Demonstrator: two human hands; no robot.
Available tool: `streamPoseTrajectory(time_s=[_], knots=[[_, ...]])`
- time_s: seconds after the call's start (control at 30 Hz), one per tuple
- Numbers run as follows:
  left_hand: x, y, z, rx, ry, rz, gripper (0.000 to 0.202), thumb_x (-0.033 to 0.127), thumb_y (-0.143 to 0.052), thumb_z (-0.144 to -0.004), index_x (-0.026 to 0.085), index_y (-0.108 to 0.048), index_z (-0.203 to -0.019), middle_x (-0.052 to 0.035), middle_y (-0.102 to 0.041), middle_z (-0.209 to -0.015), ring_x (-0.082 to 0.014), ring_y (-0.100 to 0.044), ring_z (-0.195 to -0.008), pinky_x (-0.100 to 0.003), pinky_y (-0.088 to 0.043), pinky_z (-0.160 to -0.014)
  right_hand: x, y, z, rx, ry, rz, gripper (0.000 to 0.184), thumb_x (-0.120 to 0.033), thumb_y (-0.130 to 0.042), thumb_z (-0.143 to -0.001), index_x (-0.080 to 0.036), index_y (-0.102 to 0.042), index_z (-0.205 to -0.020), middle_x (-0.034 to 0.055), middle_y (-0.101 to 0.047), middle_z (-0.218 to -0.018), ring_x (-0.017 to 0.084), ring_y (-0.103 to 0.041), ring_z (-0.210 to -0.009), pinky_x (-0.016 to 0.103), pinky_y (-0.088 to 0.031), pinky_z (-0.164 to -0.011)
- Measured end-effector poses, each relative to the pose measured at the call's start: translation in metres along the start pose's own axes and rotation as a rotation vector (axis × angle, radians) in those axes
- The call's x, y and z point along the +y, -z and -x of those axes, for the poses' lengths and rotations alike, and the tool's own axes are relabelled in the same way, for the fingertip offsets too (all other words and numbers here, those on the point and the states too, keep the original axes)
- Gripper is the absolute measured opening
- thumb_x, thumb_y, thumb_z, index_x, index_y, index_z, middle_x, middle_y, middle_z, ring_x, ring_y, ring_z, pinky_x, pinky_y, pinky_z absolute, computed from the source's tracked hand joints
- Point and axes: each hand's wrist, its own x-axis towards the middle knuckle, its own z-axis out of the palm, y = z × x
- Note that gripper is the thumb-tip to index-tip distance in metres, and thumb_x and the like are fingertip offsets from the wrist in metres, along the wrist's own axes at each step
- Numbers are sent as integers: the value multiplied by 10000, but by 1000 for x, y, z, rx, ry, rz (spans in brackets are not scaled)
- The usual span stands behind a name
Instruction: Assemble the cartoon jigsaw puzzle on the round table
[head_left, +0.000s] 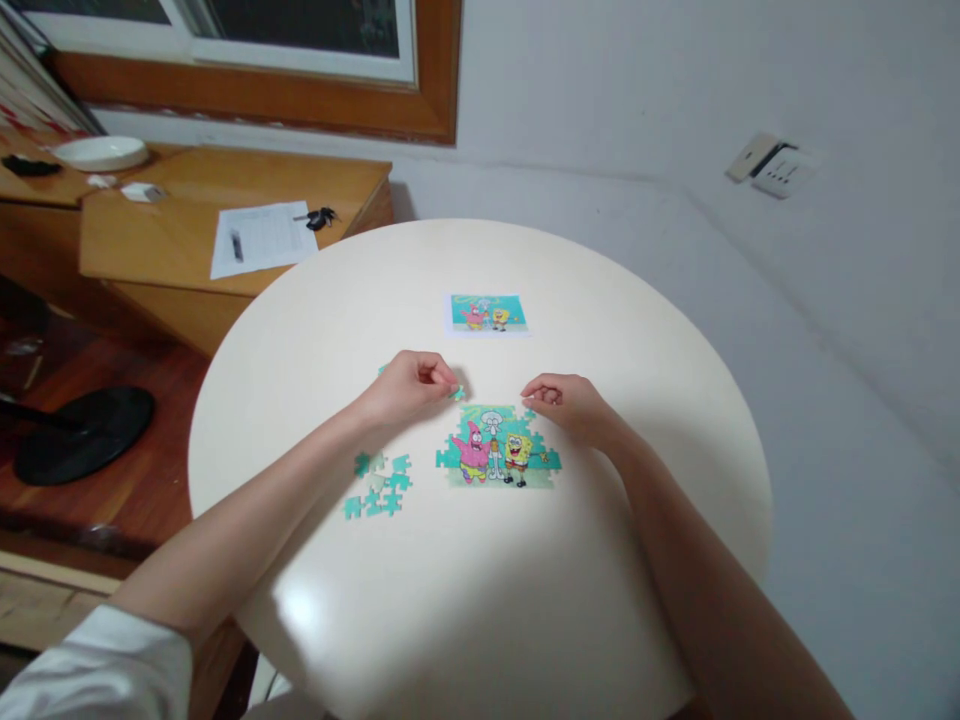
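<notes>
Tabletop SpongeBob jigsaw: left hand is pinching a piece at eleven o'clock; right hand, contents indeterminable, is curling at one; picture card at twelve, presumably for reference.

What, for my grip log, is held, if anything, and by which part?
Left hand: a piece, pinched by an edge. Right hand: cannot tell whether it holds anything.

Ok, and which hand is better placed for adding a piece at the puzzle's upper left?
Probably your left hand: it pinches a small piece just beyond the upper left of the puzzle, and loose pieces lie on its side. Your right hand is by the upper right; whether it holds anything is unclear.
</notes>
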Motion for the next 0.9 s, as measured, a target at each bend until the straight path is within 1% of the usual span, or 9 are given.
streamPoseTrajectory(time_s=[0.07, 0.13, 0.37, 0.5, 0.63, 0.9], knots=[[-4, -8, 0, 11, 2, 7, 73, 202, -588, -703, 148, -555, -668, -8, -573, -635, -74, -478, -564, -232, -376, -533, 0, 0, 0, 5, -3, -1, 180, -337, -581, -695, -184, -663, -743, -14, -583, -612, 110, -485, -546, 238, -367, -517], [-9, -11, 2, 0, -10, 11, 78, 207, -585, -703, 147, -554, -666, -7, -563, -629, -75, -473, -572, -230, -369, -533, 0, 0, 0, 9, -10, 3, 170, -330, -583, -691, -187, -663, -735, -16, -583, -608, 109, -485, -544, 236, -365, -514], [-13, -10, 9, 5, -45, -64, 131, 259, -563, -728, 143, -546, -668, 0, -529, -602, -75, -447, -570, -227, -365, -528, -4, 0, 1, 3, -49, 10, 161, -331, -584, -692, -192, -656, -728, -18, -577, -593, 109, -480, -537, 234, -352, -508], [-15, -12, 9, 16, -93, -147, 140, 268, -554, -729, 153, -531, -652, 1, -536, -608, -75, -441, -574, -224, -360, -530, -4, 0, 1, 5, -47, -5, 164, -327, -583, -695, -186, -658, -728, -13, -584, -601, 109, -481, -539, 234, -355, -506], [-16, -14, 10, 31, -112, -176, 140, 261, -542, -734, 161, -514, -640, 3, -537, -607, -74, -437, -568, -225, -360, -535, -2, 0, 0, 10, -33, 9, 154, -317, -582, -699, -188, -663, -727, -11, -593, -608, 109, -484, -541, 236, -362, -513], [-16, -14, 10, -9, -125, -199, 128, 254, -519, -744, 168, -507, -650, 4, -521, -608, -84, -431, -568, -235, -350, -534, -2, 0, 0, 12, -32, -3, 150, -320, -590, -688, -196, -665, -724, -8, -595, -609, 112, -481, -544, 236, -350, -508]])
